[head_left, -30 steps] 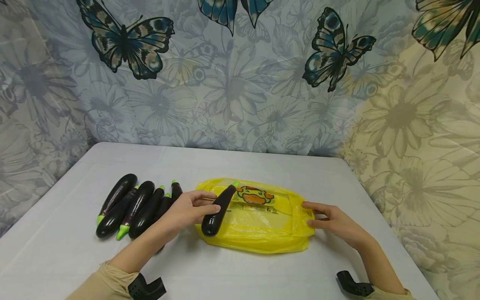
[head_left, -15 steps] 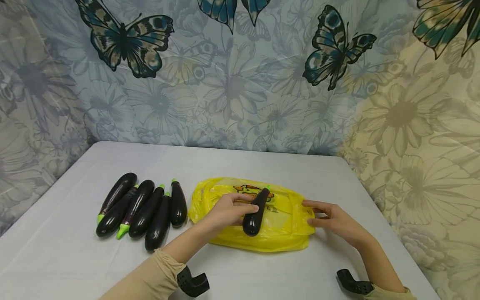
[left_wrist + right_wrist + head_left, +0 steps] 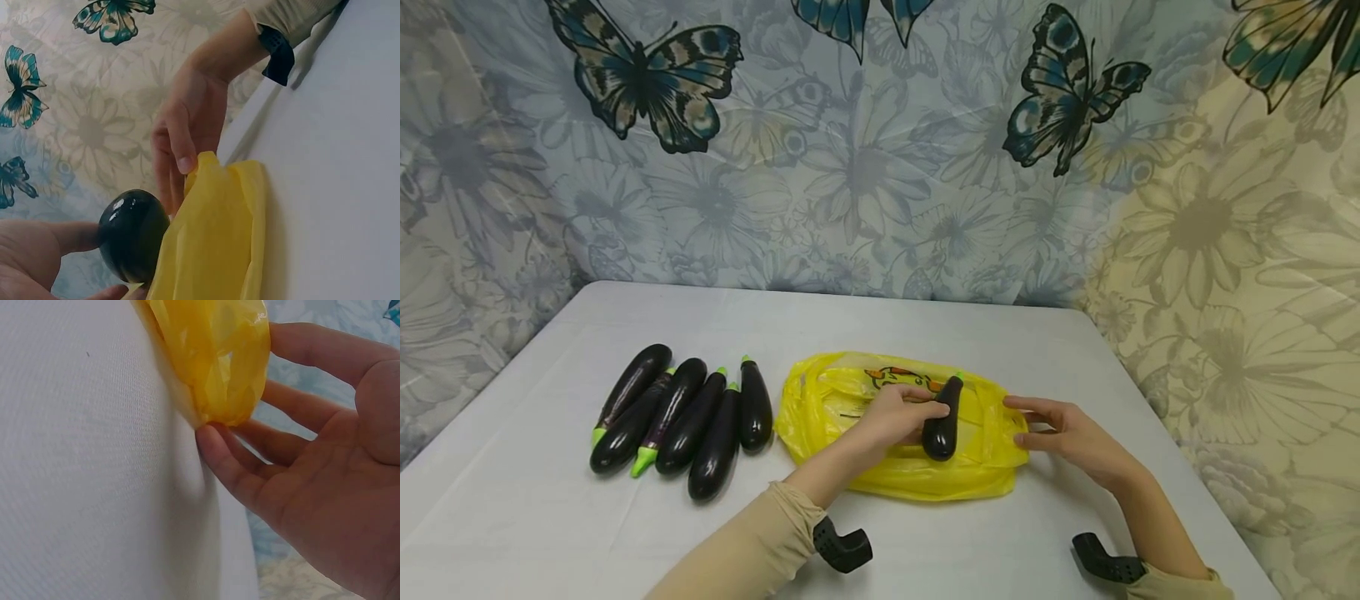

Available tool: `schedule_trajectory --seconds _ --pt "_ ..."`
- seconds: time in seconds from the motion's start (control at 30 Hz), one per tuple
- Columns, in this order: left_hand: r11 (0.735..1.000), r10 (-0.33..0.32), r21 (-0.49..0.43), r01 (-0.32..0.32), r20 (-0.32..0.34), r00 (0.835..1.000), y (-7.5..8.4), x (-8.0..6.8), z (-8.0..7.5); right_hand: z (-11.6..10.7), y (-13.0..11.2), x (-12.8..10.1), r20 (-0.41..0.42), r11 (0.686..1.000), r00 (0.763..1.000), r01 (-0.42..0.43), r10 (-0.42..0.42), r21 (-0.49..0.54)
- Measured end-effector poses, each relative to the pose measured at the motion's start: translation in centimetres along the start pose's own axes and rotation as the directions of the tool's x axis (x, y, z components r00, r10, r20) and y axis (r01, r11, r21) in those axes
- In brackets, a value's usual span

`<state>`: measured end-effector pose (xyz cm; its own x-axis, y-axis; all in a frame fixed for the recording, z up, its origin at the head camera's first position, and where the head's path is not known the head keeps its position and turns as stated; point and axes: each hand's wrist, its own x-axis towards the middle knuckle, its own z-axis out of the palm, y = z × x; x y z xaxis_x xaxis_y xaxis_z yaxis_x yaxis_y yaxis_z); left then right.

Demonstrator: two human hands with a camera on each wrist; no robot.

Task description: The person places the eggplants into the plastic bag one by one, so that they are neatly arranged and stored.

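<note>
My left hand (image 3: 925, 414) grips a dark purple eggplant (image 3: 943, 423) with a green stem and holds it over the right part of a flat yellow plastic bag (image 3: 842, 400) on the white table (image 3: 925, 329). The left wrist view shows the eggplant's rounded end (image 3: 133, 234) beside the bag's edge (image 3: 215, 237). At the bag's right edge rests my right hand (image 3: 1019, 425), fingers loosely spread; in the right wrist view the right hand (image 3: 294, 456) cups the crumpled bag end (image 3: 212, 356) without closing on it.
Several more eggplants (image 3: 688, 421) lie side by side on the table left of the bag. A butterfly-and-flower cloth (image 3: 880, 167) hangs behind and to the right of the table. The table's right edge runs close past my right forearm.
My left hand has carried the eggplant rightward, from the bag's left end to near my right hand. The right hand stayed at the bag's edge.
</note>
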<state>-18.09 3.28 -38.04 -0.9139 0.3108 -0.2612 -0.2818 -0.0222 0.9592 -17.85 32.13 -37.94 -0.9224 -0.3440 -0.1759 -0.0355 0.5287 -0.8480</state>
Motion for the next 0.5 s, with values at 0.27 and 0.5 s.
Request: schedule_trajectory --seconds 0.27,0.5 --pt "1.000 0.006 0.023 -0.005 -0.053 0.999 -0.4 0.9 1.7 0.0 -0.1 0.0 -0.001 0.999 1.000 -0.014 0.014 0.030" --pt "0.996 0.017 0.084 -0.011 -0.073 0.997 -1.0 1.1 2.3 0.1 0.0 0.0 0.001 0.999 1.000 -0.009 0.009 0.050"
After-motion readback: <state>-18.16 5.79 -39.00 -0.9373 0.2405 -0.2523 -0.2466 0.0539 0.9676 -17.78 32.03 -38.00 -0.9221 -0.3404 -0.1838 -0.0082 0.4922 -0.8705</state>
